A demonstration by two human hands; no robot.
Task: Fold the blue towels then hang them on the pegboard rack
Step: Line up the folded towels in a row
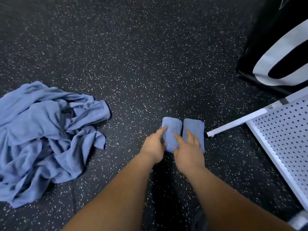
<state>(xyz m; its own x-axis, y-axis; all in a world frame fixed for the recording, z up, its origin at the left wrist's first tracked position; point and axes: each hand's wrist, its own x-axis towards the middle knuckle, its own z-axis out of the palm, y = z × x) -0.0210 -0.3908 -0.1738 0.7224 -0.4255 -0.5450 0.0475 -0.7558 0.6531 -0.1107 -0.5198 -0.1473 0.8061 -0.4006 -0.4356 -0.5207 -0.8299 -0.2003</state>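
On my remote feed, head cam: two folded blue towels lie side by side on the speckled floor, ctr frame, long edges nearly touching; left folded towel, right folded towel; left hand rests on the near-left part of the left folded towel, index finger straight and flat on the cloth, other fingers hidden behind the hand, nothing gripped as far as I can see; right hand lies spread across both, index on the left folded towel, remaining fingers straight on the right folded towel; towel pile, unfolded and crumpled, on the floor well apart at far left; white pegboard rack at right, near the right folded towel, not touching; black-and-white object at upper right, type unclear
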